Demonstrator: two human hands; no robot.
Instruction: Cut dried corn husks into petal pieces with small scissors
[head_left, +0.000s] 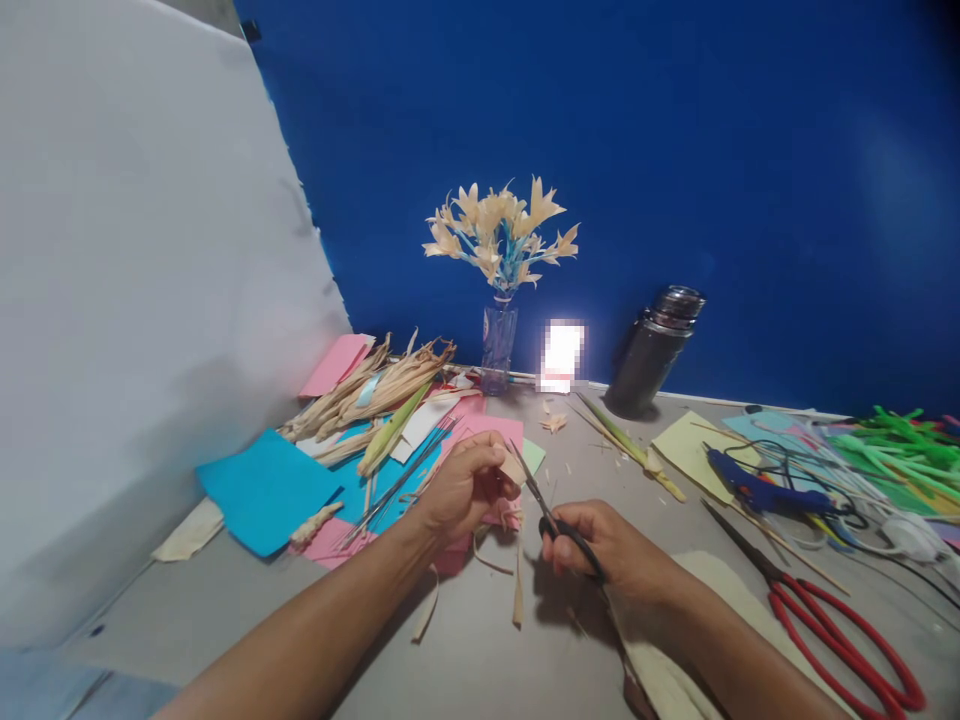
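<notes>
My left hand pinches a small pale strip of corn husk above the grey table. My right hand grips small black-handled scissors, their blades pointing up and left toward the husk piece, touching or almost touching it. Cut husk slivers lie on the table just below both hands. Pink paper lies under the left hand.
A pile of dried corn husks lies on blue paper at left. A vase of husk flowers and a dark flask stand by the blue wall. Red-handled scissors, a blue glue gun and green stems are at right.
</notes>
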